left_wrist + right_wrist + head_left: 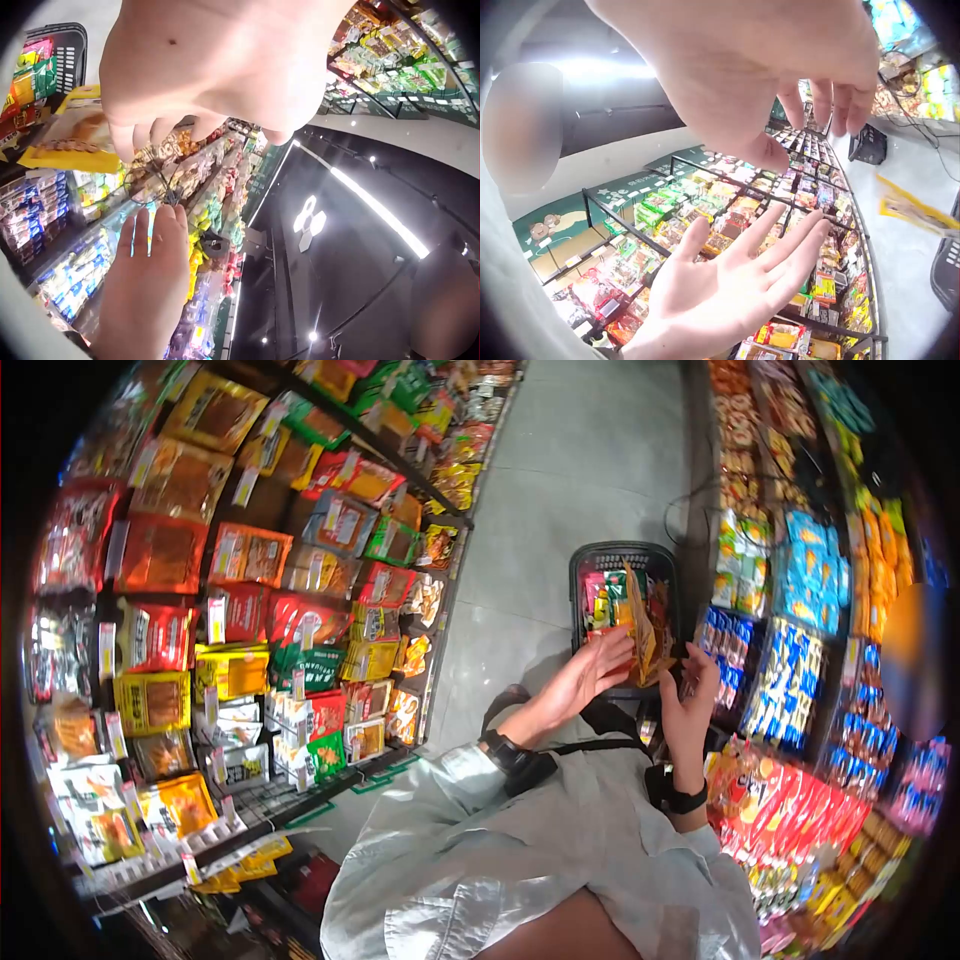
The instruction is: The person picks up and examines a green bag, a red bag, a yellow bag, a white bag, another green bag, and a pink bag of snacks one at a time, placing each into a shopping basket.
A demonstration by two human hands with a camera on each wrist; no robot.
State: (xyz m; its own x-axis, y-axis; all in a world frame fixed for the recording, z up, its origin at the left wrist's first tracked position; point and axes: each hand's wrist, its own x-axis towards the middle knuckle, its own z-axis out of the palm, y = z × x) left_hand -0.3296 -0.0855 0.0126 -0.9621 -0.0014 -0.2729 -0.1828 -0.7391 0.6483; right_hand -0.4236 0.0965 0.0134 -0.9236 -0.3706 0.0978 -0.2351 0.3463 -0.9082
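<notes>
Flanking a yellow packet (650, 628), the left hand (588, 675) and right hand (690, 695) have fingers extended and slightly apart; neither grip is curled round anything. Whether the left fingertips touch the packet, I cannot tell. The packet is tilted, nearly edge-on in the head view, over the basket (622, 548), beside colourful packs (602, 600) inside it. A rack (350, 427) of food lines the floor (530, 520).
</notes>
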